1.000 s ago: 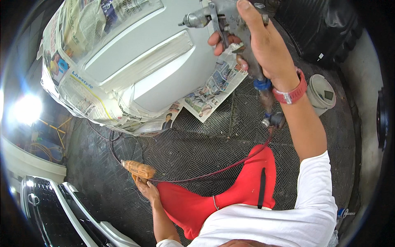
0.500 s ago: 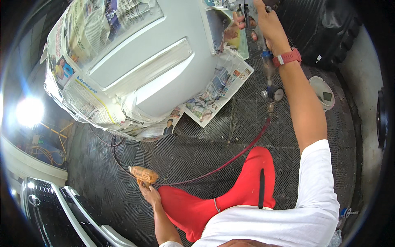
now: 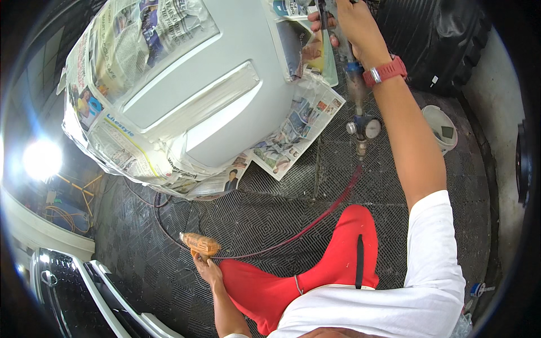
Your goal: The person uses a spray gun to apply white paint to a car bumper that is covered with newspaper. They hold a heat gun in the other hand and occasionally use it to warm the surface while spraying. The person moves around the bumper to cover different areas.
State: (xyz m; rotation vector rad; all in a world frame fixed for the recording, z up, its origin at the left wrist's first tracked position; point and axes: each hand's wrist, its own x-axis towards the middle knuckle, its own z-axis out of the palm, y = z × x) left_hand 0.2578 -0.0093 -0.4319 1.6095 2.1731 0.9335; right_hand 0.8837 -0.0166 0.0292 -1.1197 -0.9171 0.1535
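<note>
My left hand is wrapped round the handle of an orange heat gun, held low beside my left knee with its nozzle pointing left. At the top edge, my right hand grips a spray gun, partly cut off by the frame. Below the spray gun hang a clear tube fitting and a round air gauge, joined to a dark red hose. Left of this hand is a pale grey car body panel, masked round its edges with newspaper.
The hose curves over the black patterned floor mat past the heat gun. A white bucket stands right of my forearm, below a large black plastic part. A bright lamp shines at left, above a glossy black car part.
My right hand and the spray gun have shifted slightly left and up, and the gauge and hose swung left with them. The heat gun has moved slightly right and down.
</note>
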